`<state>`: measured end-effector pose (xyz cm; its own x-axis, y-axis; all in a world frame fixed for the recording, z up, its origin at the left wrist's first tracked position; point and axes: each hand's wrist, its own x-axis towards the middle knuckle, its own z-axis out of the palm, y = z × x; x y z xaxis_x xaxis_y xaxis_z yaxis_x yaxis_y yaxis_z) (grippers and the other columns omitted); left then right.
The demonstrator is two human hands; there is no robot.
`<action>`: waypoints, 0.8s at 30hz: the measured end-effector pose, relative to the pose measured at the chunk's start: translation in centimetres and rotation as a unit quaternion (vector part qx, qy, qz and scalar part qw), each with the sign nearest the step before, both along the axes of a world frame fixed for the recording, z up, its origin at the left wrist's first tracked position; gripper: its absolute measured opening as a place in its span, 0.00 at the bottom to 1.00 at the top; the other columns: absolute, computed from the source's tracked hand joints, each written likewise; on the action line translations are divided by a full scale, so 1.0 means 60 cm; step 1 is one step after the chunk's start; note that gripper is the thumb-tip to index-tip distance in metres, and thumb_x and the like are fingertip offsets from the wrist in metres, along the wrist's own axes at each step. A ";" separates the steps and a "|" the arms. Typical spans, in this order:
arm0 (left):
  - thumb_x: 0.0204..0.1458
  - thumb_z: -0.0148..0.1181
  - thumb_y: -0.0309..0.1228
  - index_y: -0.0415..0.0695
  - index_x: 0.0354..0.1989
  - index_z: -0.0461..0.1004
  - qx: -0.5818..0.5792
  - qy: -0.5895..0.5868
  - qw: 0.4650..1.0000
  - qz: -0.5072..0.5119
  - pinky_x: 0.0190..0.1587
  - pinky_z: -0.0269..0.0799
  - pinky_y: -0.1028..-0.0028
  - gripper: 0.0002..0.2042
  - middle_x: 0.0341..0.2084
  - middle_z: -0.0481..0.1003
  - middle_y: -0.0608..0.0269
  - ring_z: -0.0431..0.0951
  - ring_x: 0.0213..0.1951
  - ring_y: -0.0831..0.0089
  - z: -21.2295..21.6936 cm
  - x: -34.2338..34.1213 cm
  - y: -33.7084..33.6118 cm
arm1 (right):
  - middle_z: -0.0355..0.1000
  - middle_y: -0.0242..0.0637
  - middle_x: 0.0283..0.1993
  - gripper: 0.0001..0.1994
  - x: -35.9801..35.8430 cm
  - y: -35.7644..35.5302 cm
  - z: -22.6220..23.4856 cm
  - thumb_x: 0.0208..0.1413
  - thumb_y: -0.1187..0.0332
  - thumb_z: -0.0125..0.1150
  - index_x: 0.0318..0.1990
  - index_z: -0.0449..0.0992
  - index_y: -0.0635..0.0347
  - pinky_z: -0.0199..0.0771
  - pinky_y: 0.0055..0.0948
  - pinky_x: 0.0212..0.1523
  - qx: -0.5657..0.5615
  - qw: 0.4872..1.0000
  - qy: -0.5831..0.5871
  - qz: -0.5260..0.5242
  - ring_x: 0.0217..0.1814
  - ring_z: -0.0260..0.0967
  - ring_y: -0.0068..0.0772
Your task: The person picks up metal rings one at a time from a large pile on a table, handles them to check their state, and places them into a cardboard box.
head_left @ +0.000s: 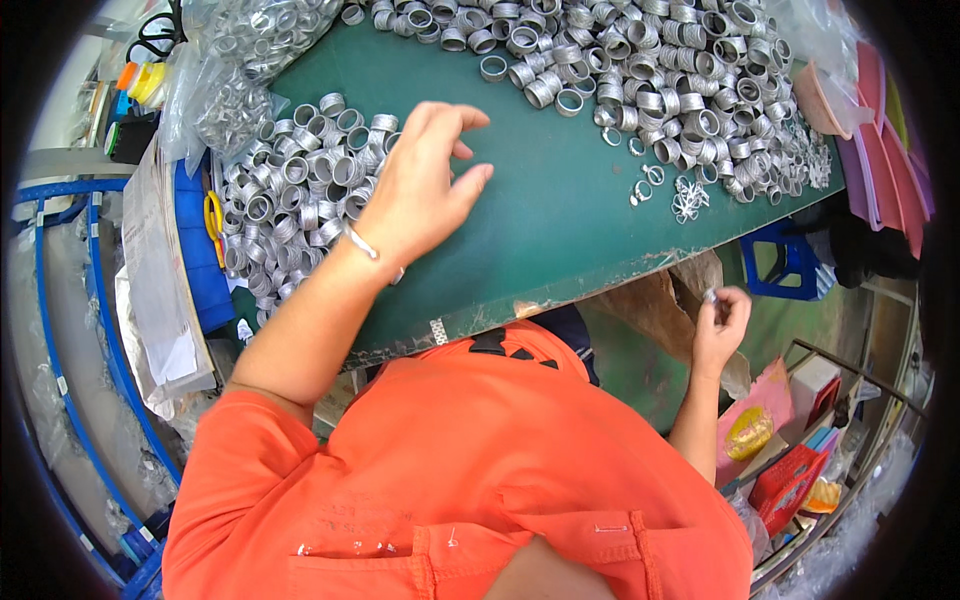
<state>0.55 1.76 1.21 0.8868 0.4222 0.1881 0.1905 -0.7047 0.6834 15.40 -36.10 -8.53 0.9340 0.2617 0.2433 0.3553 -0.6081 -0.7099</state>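
Observation:
My left hand [425, 185] is over the green tabletop, at the right edge of a heap of silver ring bundles [295, 170]. Its thumb and forefinger are apart and nothing shows between them; a silver bangle [360, 242] circles that wrist. Beyond the table's front edge, low on the right, my right hand [724, 328] has its fingers pinched together. Something small and greyish shows at its fingertips, too small to name. A larger heap of silver ring bundles [670, 85] covers the far right of the table. Loose rings [650, 176] and a small tangle of thin rings [690, 200] lie at its near side.
Clear plastic bags of rings [232, 120] stand at the far left, by yellow-handled scissors [213, 215] and a blue bin [195, 250]. Pink folders [885, 150] stand at the right. Below them are a blue stool [780, 262], brown paper [650, 310] and a red basket [788, 485].

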 end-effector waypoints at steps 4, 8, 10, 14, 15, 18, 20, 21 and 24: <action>0.44 0.61 0.20 0.43 0.51 0.65 0.084 0.014 0.996 0.016 0.41 0.72 0.69 0.23 0.42 0.67 0.52 0.76 0.34 0.67 0.010 0.074 0.060 | 0.69 0.46 0.37 0.05 -0.004 -0.055 -0.045 0.48 0.79 0.57 0.34 0.72 0.66 0.70 0.34 0.41 -0.146 0.987 -0.060 0.010 0.41 0.68 0.44; 0.44 0.61 0.25 0.41 0.46 0.69 0.182 0.135 0.974 -0.007 0.46 0.71 0.65 0.18 0.43 0.68 0.48 0.75 0.40 0.58 -0.038 0.153 0.108 | 0.70 0.45 0.38 0.05 -0.002 0.126 0.048 0.49 0.80 0.56 0.34 0.73 0.65 0.70 0.33 0.43 0.021 0.990 -0.115 0.073 0.40 0.69 0.42; 0.42 0.62 0.27 0.39 0.36 0.74 0.203 0.194 0.959 -0.029 0.49 0.69 0.64 0.11 0.38 0.71 0.48 0.72 0.44 0.53 -0.059 0.169 0.113 | 0.70 0.45 0.39 0.06 0.012 0.219 0.077 0.46 0.79 0.58 0.33 0.74 0.64 0.68 0.36 0.46 0.026 0.970 -0.168 0.174 0.42 0.69 0.44; 0.39 0.62 0.24 0.39 0.30 0.75 0.171 0.149 0.971 -0.072 0.45 0.70 0.64 0.08 0.36 0.71 0.51 0.73 0.41 0.54 -0.067 0.151 0.081 | 0.69 0.40 0.37 0.08 0.024 0.375 0.110 0.42 0.74 0.59 0.33 0.75 0.60 0.64 0.38 0.40 -0.018 0.929 -0.266 0.257 0.39 0.65 0.42; 0.39 0.62 0.23 0.39 0.30 0.74 0.156 0.142 0.973 -0.091 0.45 0.70 0.65 0.08 0.35 0.70 0.52 0.73 0.40 0.54 -0.061 0.142 0.073 | 0.68 0.39 0.37 0.07 0.032 0.399 0.104 0.42 0.73 0.59 0.32 0.75 0.59 0.62 0.39 0.41 -0.084 0.926 -0.272 0.248 0.40 0.64 0.41; 0.39 0.60 0.19 0.39 0.37 0.70 0.111 0.093 0.985 -0.092 0.44 0.70 0.65 0.14 0.37 0.68 0.49 0.72 0.40 0.53 -0.052 0.122 0.065 | 0.66 0.37 0.37 0.05 0.039 0.413 0.090 0.43 0.70 0.60 0.29 0.75 0.58 0.59 0.41 0.43 -0.185 0.912 -0.274 0.244 0.43 0.62 0.41; 0.39 0.60 0.19 0.39 0.41 0.67 0.096 0.044 0.994 -0.036 0.45 0.69 0.64 0.17 0.39 0.67 0.47 0.72 0.41 0.52 -0.049 0.117 0.067 | 0.65 0.36 0.36 0.04 0.038 0.406 0.088 0.43 0.69 0.60 0.28 0.75 0.58 0.57 0.42 0.44 -0.196 0.910 -0.266 0.252 0.44 0.61 0.41; 0.40 0.59 0.19 0.39 0.44 0.64 0.171 0.011 0.985 -0.028 0.48 0.68 0.61 0.19 0.42 0.65 0.44 0.71 0.43 0.50 -0.046 0.121 0.082 | 0.64 0.36 0.36 0.04 0.032 0.396 0.093 0.43 0.69 0.60 0.28 0.75 0.58 0.57 0.42 0.45 -0.190 0.911 -0.259 0.258 0.44 0.61 0.41; 0.42 0.59 0.20 0.38 0.51 0.62 0.162 0.142 0.974 0.068 0.53 0.65 0.61 0.24 0.46 0.65 0.42 0.69 0.48 0.47 -0.027 0.144 0.114 | 0.67 0.37 0.39 0.05 0.018 0.371 0.100 0.43 0.69 0.63 0.28 0.75 0.58 0.56 0.43 0.45 -0.161 0.921 -0.231 0.268 0.45 0.61 0.41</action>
